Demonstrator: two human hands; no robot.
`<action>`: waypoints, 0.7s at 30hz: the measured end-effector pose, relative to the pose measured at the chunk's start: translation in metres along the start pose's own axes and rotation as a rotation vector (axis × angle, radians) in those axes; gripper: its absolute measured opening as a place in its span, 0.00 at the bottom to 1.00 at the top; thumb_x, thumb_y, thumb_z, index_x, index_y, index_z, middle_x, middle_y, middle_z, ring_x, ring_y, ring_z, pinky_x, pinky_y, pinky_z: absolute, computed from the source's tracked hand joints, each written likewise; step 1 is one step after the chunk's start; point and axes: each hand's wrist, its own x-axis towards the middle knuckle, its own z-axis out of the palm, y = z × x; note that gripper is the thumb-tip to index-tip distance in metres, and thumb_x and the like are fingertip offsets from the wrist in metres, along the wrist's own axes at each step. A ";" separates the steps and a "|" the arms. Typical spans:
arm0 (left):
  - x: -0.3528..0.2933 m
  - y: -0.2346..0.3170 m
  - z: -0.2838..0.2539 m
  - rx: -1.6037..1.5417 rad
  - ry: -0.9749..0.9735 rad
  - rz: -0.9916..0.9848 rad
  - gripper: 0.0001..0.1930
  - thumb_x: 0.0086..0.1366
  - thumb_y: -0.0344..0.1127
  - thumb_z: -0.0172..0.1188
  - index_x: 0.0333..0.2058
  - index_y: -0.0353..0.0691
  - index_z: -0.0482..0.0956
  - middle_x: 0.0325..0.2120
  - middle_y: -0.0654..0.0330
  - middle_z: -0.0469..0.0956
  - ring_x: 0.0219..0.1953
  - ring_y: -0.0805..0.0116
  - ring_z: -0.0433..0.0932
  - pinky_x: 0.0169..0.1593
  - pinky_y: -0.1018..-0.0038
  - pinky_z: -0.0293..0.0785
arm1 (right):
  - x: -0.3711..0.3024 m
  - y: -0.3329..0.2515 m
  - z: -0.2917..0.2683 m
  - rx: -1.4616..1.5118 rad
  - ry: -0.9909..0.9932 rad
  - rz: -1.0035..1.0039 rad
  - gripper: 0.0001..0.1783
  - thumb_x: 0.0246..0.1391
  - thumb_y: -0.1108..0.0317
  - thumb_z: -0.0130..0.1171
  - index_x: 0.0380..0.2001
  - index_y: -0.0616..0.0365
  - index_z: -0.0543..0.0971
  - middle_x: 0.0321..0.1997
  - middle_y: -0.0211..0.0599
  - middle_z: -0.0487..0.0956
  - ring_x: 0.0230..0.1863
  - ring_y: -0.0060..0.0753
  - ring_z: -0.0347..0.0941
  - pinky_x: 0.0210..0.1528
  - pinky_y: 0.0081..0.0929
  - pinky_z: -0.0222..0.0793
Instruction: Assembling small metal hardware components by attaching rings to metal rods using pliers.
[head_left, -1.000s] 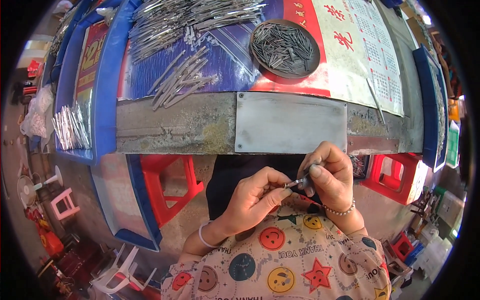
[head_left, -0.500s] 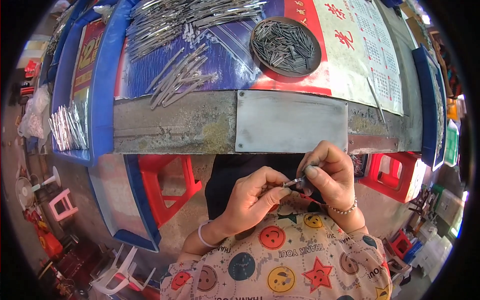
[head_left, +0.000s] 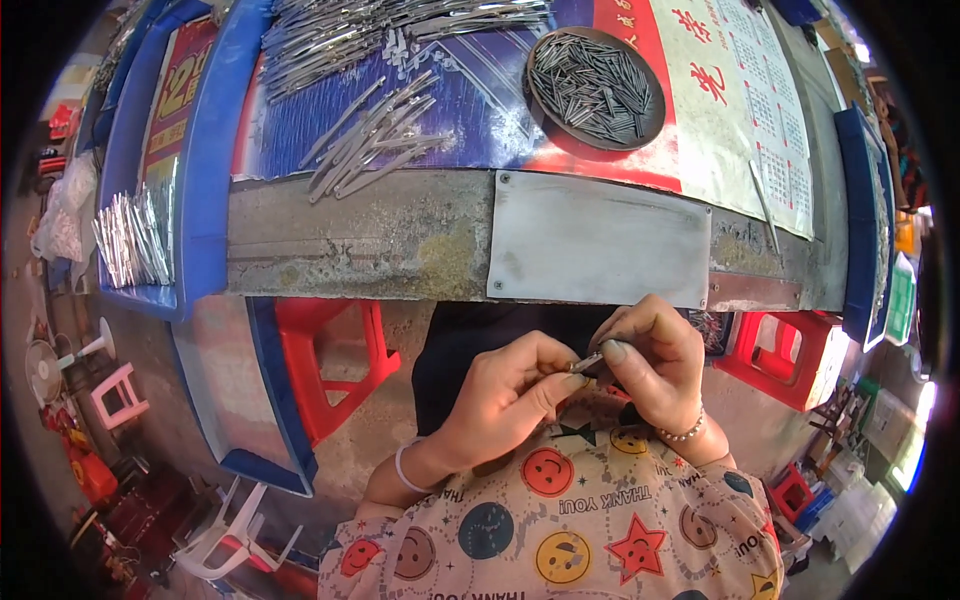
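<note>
Both of your hands met just below the bench edge, over your lap: your left hand [head_left: 505,395] had thumb and forefinger pinched together on one end of a small metal piece [head_left: 587,362], and your right hand [head_left: 648,365] was curled around the other end, thumb pressed on top, fingers closed on it. Whether it was one part or two being fitted together, the view was too small to tell.

Above them lay the workbench [head_left: 350,240], its worn front faced with a screwed-on grey metal plate [head_left: 598,240]. A blue mat [head_left: 470,110] covered the top, strewn with a large heap of long metal rods [head_left: 370,140]. A round dark tray [head_left: 596,88] held short pins. Another bundle of rods [head_left: 130,235] sat in the blue tray on your left.

By my reading, you were at the assembling or fitting step on a single piece, held clear of the table. Your next move would have called for steady, aligned pressure between both pinches, since so thin a part could easily slip or bend.
</note>
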 end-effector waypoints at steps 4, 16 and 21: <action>0.007 -0.010 -0.011 -0.467 -0.211 -0.260 0.09 0.68 0.35 0.54 0.38 0.36 0.70 0.24 0.65 0.73 0.20 0.81 0.69 0.23 0.86 0.64 | 0.001 0.000 0.001 0.204 0.037 0.089 0.04 0.56 0.76 0.55 0.32 0.64 0.71 0.29 0.31 0.76 0.29 0.16 0.71 0.31 0.16 0.68; 0.010 -0.025 -0.007 -1.122 -0.418 -0.499 0.08 0.69 0.38 0.51 0.38 0.39 0.68 0.26 0.64 0.70 0.17 0.83 0.64 0.20 0.87 0.58 | 0.008 0.009 0.003 0.170 -0.013 0.135 0.05 0.60 0.73 0.51 0.31 0.63 0.69 0.24 0.26 0.72 0.22 0.09 0.62 0.23 0.12 0.60; 0.009 -0.025 -0.004 -1.181 -0.386 -0.480 0.07 0.70 0.37 0.50 0.39 0.39 0.68 0.27 0.65 0.70 0.16 0.84 0.64 0.20 0.87 0.60 | 0.008 0.008 0.004 0.174 -0.012 0.159 0.06 0.61 0.73 0.51 0.31 0.63 0.69 0.24 0.25 0.71 0.22 0.09 0.62 0.23 0.12 0.61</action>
